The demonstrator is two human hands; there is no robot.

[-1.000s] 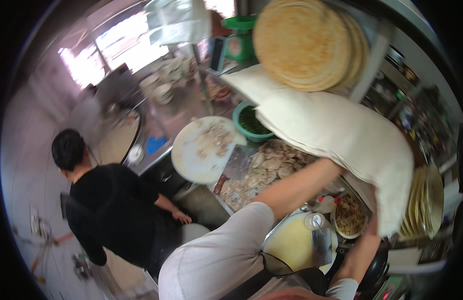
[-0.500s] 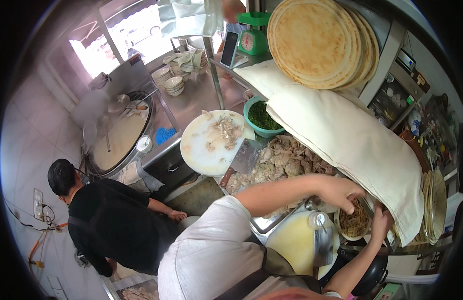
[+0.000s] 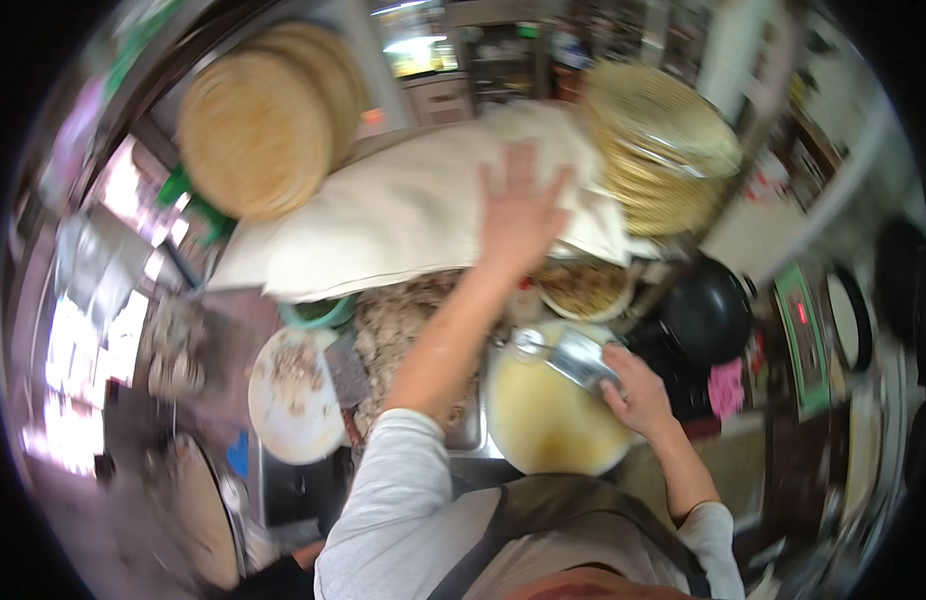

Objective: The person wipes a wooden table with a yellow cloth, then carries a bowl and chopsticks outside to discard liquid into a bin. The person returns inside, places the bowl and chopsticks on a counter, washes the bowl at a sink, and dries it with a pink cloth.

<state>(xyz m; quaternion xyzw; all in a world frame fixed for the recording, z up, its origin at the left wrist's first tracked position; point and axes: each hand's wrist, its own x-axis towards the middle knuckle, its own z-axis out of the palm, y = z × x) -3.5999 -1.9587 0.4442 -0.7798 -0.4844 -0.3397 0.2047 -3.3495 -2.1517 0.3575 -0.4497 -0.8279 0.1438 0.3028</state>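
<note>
My left hand (image 3: 523, 215) lies spread, palm down, on a thick white cloth (image 3: 383, 225) that covers a long mound. My right hand (image 3: 638, 395) grips a cleaver (image 3: 581, 357) with a broad steel blade, though its handle is hidden in my fingers. Under the blade is a round yellowish chopping board (image 3: 553, 430). A small jar with a pale lid (image 3: 529, 344) stands on the board's far edge by the blade. Beyond it sits a bowl of brown shredded food (image 3: 585, 288). Under my left forearm spreads a tray of chopped cooked meat (image 3: 398, 325).
Round flatbreads (image 3: 258, 130) stand at the far left, and stacked woven baskets (image 3: 663, 150) at the far right. A white board with meat scraps (image 3: 295, 395) and a second cleaver (image 3: 348, 372) lie left. On the right are a black wok (image 3: 708, 310) and green scale (image 3: 803, 335).
The view has swung right. My left hand has moved onto the white cloth and opened flat. My right hand has left the cloth's edge and taken hold of the cleaver on the yellowish board.
</note>
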